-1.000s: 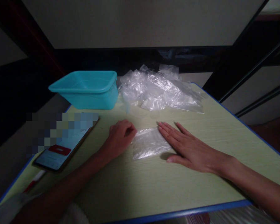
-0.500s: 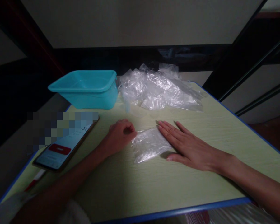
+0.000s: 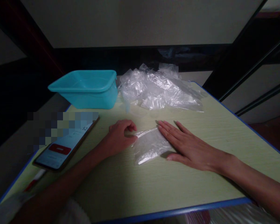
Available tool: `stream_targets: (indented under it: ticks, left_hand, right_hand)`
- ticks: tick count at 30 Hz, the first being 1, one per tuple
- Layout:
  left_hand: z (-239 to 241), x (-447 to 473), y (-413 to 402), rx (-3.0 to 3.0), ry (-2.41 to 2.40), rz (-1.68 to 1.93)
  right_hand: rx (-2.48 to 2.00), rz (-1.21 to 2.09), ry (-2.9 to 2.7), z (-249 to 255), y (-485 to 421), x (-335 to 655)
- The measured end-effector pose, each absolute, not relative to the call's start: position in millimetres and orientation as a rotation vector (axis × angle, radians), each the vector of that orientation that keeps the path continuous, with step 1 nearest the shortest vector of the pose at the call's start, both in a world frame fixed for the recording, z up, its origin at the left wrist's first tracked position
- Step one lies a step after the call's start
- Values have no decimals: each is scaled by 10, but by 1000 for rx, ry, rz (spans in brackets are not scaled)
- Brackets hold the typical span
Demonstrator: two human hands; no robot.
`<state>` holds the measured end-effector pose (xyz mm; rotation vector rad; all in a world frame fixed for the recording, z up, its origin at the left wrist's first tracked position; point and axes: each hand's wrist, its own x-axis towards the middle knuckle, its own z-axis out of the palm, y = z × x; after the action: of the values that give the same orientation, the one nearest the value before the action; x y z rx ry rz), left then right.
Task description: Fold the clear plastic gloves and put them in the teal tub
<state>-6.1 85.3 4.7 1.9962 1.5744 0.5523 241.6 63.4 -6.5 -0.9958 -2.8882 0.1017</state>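
Head view, the only one.

Item: one small clear plastic bag (image 3: 151, 144), lying flat and slightly askew on the table (image 3: 154, 186), between my two hands; wrinkled, with bright glints along its near edge and a creased strip along its far edge.

Item: my left hand (image 3: 120, 137), at the bag's left end. Fingers curled, thumb and forefinger parted with a small gap between their tips; thumb tip at the bag's far left corner. I cannot tell whether any film is caught there.

Item: my right hand (image 3: 189, 149), palm down, fingers stretched out and thumb spread away, gripping nothing. The fingers lie over the bag's right part and press it to the tabletop.

Item: a heap of crumpled clear plastic (image 3: 154, 88), at the far side of the table, beyond the bag and well apart from it.

Item: one turquoise tub (image 3: 91, 98), upright, just left of the heap.

Item: one phone (image 3: 60, 149), screen up, left of my left hand; red button on the screen, upper part blurred into squares.

Item: one red and white pen-like thing (image 3: 35, 180), near the phone's lower end, partly hidden by my pale sleeve (image 3: 9, 207).

Table: pale wood-look top, blue edging.
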Motion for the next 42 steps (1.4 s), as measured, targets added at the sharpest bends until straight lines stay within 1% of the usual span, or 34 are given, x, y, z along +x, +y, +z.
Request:
stream_targets:
  ticks: [6, 13, 27, 42]
  left_hand:
    - [59, -56, 828, 1958, 1403, 652]
    - [106, -64, 816, 1966, 1316, 617]
    - [61, -79, 820, 1886, 1422, 680]
    - [42, -62, 833, 1796, 1385, 732]
  right_hand:
    - [-978, 119, -2884, -60, 634, 2413]
    - [-975, 139, -2884, -52, 636, 2415]
    - [-972, 147, -2880, -44, 637, 2415]
    - [-980, 124, -2840, -31, 643, 2413]
